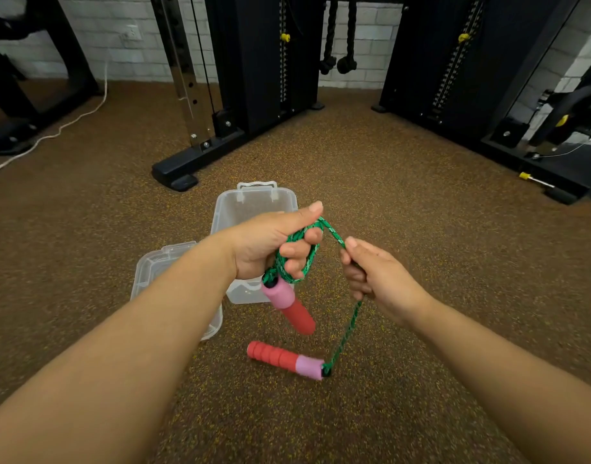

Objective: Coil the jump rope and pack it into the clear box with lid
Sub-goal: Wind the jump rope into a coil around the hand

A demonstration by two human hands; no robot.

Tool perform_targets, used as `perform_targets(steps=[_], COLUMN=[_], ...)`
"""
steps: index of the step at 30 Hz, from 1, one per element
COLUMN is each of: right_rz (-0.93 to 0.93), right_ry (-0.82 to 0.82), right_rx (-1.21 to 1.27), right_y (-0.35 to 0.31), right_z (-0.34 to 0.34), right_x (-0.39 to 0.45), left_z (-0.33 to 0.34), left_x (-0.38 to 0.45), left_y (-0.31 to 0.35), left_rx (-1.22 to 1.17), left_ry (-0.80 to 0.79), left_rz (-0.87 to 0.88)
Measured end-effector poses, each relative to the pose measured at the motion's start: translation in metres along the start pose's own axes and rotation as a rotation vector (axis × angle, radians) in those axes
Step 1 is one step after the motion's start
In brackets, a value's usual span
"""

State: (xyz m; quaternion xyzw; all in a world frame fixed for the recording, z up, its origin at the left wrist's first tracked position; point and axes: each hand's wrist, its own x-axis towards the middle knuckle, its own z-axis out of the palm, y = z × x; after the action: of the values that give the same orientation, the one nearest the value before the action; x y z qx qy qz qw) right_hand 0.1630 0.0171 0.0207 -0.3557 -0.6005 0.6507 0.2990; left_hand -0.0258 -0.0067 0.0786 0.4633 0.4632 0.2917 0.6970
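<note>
A: Right, head view, item one: writing. Any brand or label on your end?

B: I find none I can read. Jump rope [320, 229] is green braid with no tag; its two foam handles, red with pink collars, carry no print. Clear box [252, 209] and lid [173, 272] are plain translucent plastic.

A: Item two, hands.

B: Left hand [270, 242] is clenched round several loops of the rope, thumb laid over the top. Near handle [289, 306] hangs just below that fist, tilted. Right hand [377, 279] has its fingers curled round a single strand that runs from the left fist, through the grip, then down to the far handle [284, 360], which lies flat on the speckled floor [421, 246].

A: Item three, container.

B: I log the box as open, on the floor beyond the left hand; that hand and forearm cover its near half, so I cannot see its whole inside. The lid lies beside it to the left, mostly under the forearm.

A: Item four, hard to read.

B: How many loops the fist holds I cannot count. Black gym frames [264, 61] and a white cable [69, 123] are cut off at the edges; the stack markings are too small to make out.
</note>
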Motion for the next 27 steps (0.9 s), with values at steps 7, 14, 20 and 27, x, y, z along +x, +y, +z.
perform_targets(steps=[7, 14, 20, 27], right_rz=[0.122, 0.078, -0.103, -0.241], right_ry=[0.015, 0.027, -0.023, 0.003], right_rx=[0.283, -0.090, -0.657, -0.634], right_y=[0.028, 0.037, 0.021, -0.018], right_z=[0.005, 0.013, 0.039, 0.035], right_x=[-0.001, -0.005, -0.020, -0.018], left_z=[-0.001, -0.003, -0.005, 0.003], left_x=[0.004, 0.010, 0.017, 0.021], left_y=[0.002, 0.001, -0.004, -0.006], left_rx=[-0.135, -0.305, -0.330, -0.110], left_ry=[0.066, 0.256, 0.300, 0.364], left_rz=[0.069, 0.159, 0.190, 0.108])
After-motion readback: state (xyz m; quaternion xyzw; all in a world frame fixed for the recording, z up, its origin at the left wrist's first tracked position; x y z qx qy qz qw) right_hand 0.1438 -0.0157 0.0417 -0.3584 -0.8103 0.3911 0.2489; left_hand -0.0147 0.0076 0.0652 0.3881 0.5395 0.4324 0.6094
